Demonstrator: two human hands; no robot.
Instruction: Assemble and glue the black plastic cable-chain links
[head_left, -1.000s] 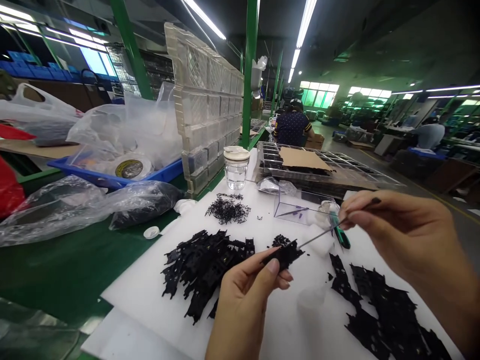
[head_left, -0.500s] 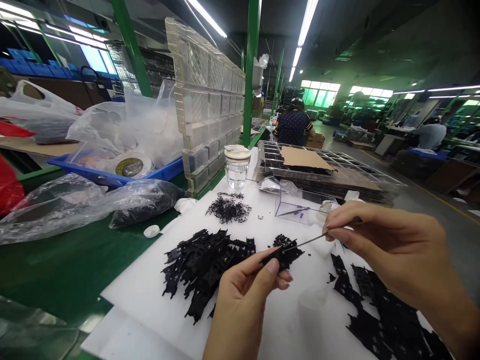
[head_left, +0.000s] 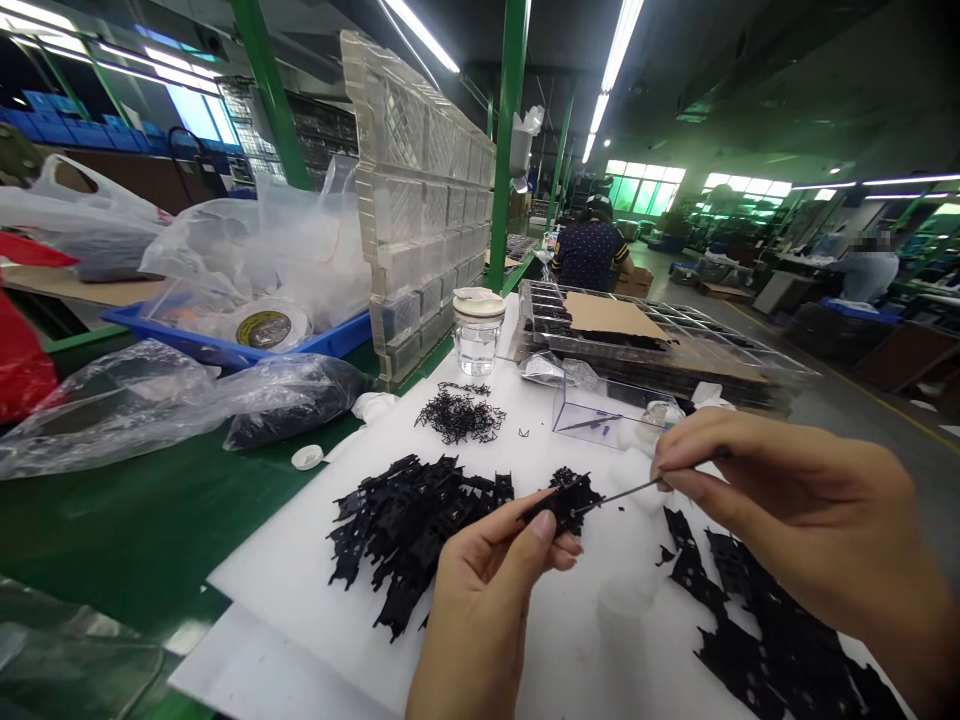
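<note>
Between thumb and fingers, my left hand [head_left: 499, 570] holds a flat black plastic part [head_left: 562, 503] above the white board [head_left: 555, 640]. My right hand [head_left: 780, 500] pinches thin metal tweezers [head_left: 626, 492], whose tip touches the right side of that part. Behind the held part lies a small pile of tiny black pieces [head_left: 568, 476]. Left of my left hand is a heap of flat black parts [head_left: 409, 530]; more black parts [head_left: 772, 620] lie under my right hand. A pile of thin black clips [head_left: 459, 415] sits farther back.
A lidded glass jar [head_left: 478, 335] stands at the board's back, near a clear box [head_left: 600, 415]. Stacked trays [head_left: 637, 340] are behind it. Upright clear trays [head_left: 420, 210], a blue tray [head_left: 322, 338] and plastic bags [head_left: 285, 400] fill the left. A person [head_left: 591, 250] sits farther off.
The tweezers' tip has shifted slightly right along the held part, and my right hand has moved slightly right and down. The view has shifted slightly.
</note>
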